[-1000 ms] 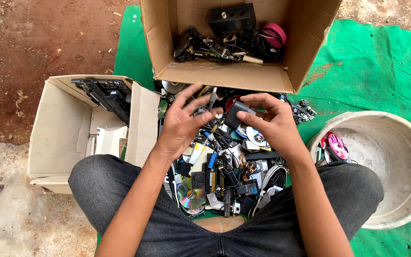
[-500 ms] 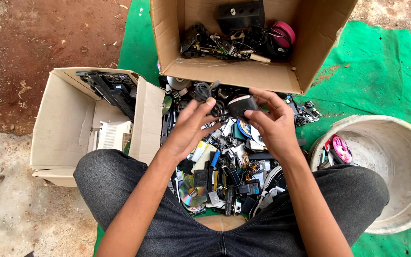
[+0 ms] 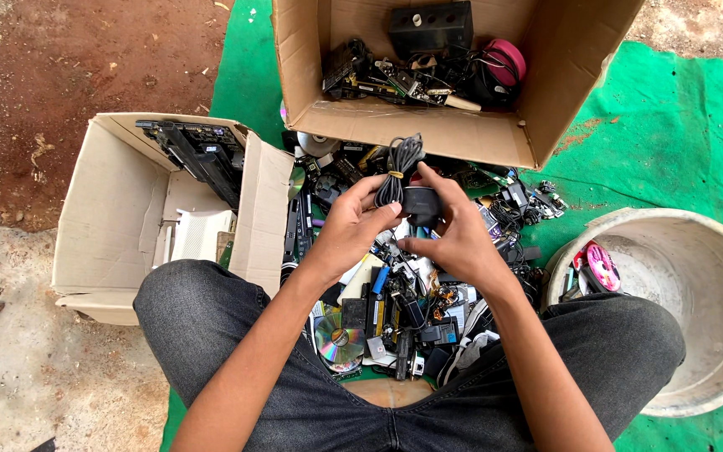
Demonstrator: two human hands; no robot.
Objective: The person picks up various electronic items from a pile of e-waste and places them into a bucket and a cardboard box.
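A green tarp (image 3: 679, 134) covers the ground under the seated person. On it, at the top, stands a large open cardboard box (image 3: 361, 125) holding dark electronic parts and a pink round piece. To the left a second cardboard box (image 3: 110, 218) lies open with black flat parts leaning inside. At the right sits a pale round basin (image 3: 705, 335) with a pink disc at its rim. Between the knees spreads a heap of electronic scrap (image 3: 403, 310), a shiny compact disc (image 3: 336, 341) among it. Above the heap, the left hand (image 3: 349, 230) and right hand (image 3: 458, 243) together grip a black power adapter (image 3: 420, 205), fingers closed around it, its bundled cable (image 3: 399, 159) sticking upward.
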